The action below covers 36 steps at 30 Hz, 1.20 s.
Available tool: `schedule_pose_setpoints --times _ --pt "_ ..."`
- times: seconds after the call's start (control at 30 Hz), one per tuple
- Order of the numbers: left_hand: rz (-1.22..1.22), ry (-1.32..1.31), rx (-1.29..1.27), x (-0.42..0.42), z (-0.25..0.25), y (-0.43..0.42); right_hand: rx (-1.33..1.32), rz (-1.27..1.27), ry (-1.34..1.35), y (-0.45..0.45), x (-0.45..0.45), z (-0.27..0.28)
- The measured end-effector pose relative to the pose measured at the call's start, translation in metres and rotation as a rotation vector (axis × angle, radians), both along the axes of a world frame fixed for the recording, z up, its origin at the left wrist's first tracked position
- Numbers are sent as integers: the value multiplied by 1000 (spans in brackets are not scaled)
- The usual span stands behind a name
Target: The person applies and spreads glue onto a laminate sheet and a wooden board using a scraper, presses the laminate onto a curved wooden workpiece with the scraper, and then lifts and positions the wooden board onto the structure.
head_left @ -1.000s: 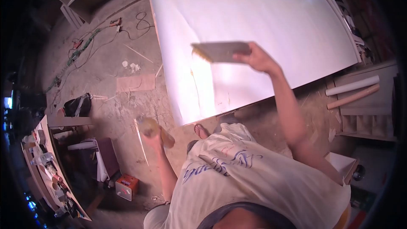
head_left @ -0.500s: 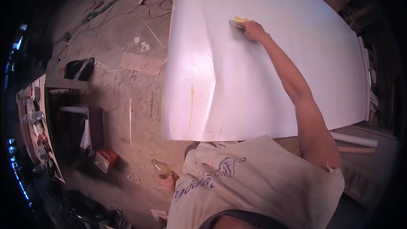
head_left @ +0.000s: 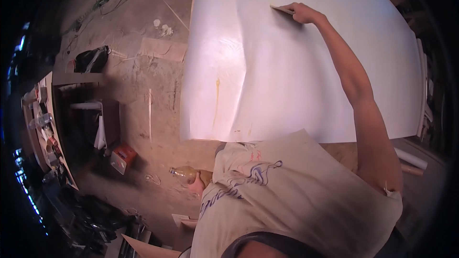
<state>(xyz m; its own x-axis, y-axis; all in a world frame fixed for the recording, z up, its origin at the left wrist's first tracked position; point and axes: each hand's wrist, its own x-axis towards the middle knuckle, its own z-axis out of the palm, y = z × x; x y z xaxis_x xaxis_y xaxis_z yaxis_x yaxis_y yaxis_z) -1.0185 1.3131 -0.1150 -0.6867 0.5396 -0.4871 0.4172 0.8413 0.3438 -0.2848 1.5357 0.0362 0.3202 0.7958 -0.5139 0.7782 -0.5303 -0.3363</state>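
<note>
My right hand [head_left: 306, 13] is closed on a flat scraper [head_left: 282, 9], seen almost edge-on, over the far part of a large white sheet [head_left: 306, 81]. Whether its edge touches the surface I cannot tell. A raised crease runs down the sheet left of the hand, with a yellowish streak near the left edge. Low beside my body, my left hand [head_left: 195, 187] grips a clear plastic bottle [head_left: 184, 172] holding yellowish liquid. The bottle lies tilted nearly level, its cap end pointing left. My shirt hides part of the left arm.
On the floor at left lie an orange box [head_left: 123, 158], a black bag [head_left: 92, 59], a brown board piece [head_left: 162, 49], thin wood strips and cables. A cluttered shelf [head_left: 50, 134] stands far left. White rolls [head_left: 411, 158] lie by the sheet's right corner.
My right hand has moved up and right with the scraper, which has turned edge-on. The bottle in my left hand has tipped from leaning upright to nearly level. The view has shifted slightly.
</note>
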Motion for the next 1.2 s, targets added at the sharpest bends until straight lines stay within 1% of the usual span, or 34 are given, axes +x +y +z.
schedule_pose_setpoints --times 0.07,0.1,0.17,0.23,0.3,0.33,0.43,0.5,0.6,0.63,0.7,0.73,0.83,0.87,0.93,0.97,1.0,1.03,1.07,1.1,1.13,1.2 --pt "-103 -68 71 -2 -13 20 2 10 -15 -34 -38 13" --pt "-152 -104 97 -5 -22 25 -2 9 1 -50 -54 12" --pt "-201 -153 237 -6 -41 39 -20 13 39 -87 -88 0" --pt "-343 -201 347 -34 -95 56 2 45 6 -126 -132 0" --pt "-502 -172 326 -21 -74 80 -36 63 62 -162 -170 -3" --pt "-571 -158 321 -12 -63 89 -12 53 42 -178 -196 6" --pt "-636 -246 499 -11 -67 110 -73 9 33 -212 -249 14" --pt "-629 -236 542 -4 -43 118 -152 -25 64 -226 -278 25" --pt "-572 -289 649 1 -31 132 -5 -9 62 -253 -304 1" --pt "-546 -313 682 -3 -30 134 -10 -28 77 -258 -317 4" --pt "-580 -365 648 -6 -30 140 -19 -63 109 -261 -343 15" --pt "-598 -392 630 -11 -30 142 -72 -93 134 -261 -356 21" --pt "-664 -358 607 -21 -35 140 -192 -79 151 -259 -386 35" --pt "-672 -378 626 -27 -48 139 -106 -104 250 -264 -388 31" --pt "-688 -417 662 -42 -67 134 -46 -60 361 -283 -391 11" --pt "-672 -431 639 -42 -64 135 -7 -27 403 -283 -387 14" --pt "-643 -444 616 -44 -60 129 198 -118 377 -289 -381 20" --pt "-621 -447 577 -54 -57 118 291 -190 289 -283 -376 50" --pt "-621 -479 576 -63 -55 110 274 -330 418 -277 -361 65" --pt "-623 -514 582 -66 -53 107 371 -477 446 -272 -348 75" --pt "-623 -551 592 -63 -52 107 472 -527 372 -255 -349 115" --pt "-633 -547 579 -50 -31 108 605 -506 287 -239 -289 86"
